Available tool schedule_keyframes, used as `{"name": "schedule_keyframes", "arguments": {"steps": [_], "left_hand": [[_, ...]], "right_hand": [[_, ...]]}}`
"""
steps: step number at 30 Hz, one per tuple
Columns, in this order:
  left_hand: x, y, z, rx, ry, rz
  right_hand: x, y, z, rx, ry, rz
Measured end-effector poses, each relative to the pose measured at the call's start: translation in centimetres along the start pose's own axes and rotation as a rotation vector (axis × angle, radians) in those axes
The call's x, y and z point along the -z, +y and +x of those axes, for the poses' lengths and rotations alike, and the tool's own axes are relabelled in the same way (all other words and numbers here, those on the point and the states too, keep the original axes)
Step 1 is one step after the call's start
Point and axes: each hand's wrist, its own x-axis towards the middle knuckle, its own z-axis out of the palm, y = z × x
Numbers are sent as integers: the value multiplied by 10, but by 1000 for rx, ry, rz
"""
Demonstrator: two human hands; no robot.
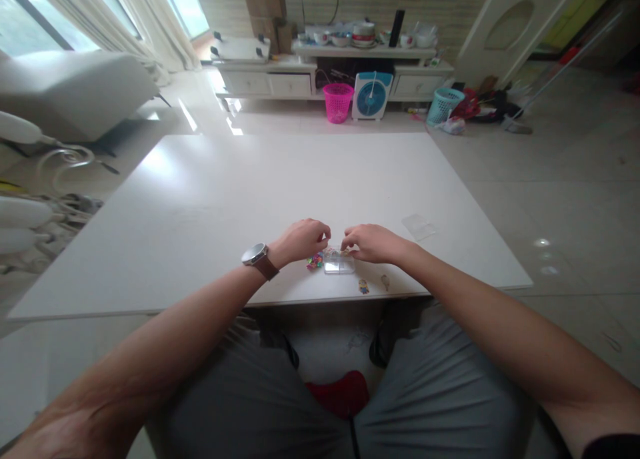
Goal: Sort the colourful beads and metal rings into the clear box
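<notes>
A small clear plastic box (339, 266) with compartments lies near the front edge of the white table (280, 179). My left hand (303, 239), with a watch (255, 254) on its wrist, is at the box's far left corner, fingers curled together; what they hold, if anything, is too small to make out. Over the far right part of the box, my right hand (373, 243) has its fingers bent in a pinch, the contents hidden. Beside the box on the left sits a pile of small multicoloured pieces (315, 261). A yellow and blue cartoon figure charm (363, 286) and a pale little charm (385, 282) lie to the right.
A flat clear plastic lid (419, 227) rests on the table at right. Beyond the table stand a pink basket (338, 103), a blue and white fan (372, 96) and a light blue basket (445, 105), before a white cabinet (293, 84).
</notes>
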Motion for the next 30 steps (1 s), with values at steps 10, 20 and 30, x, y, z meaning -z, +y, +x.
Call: {"name": "schedule_keyframes", "arguments": {"steps": [10,20,30], "left_hand": [[0,-1,-1,-1,-8,-9],[9,-18,-2,26,24,23],[12,-22,-2,-47,-27,-41]], "right_hand": [[4,0,-2,25,-3,12],[3,1,-3,3,-22,24],[1,6,-6,16,3,44]]}}
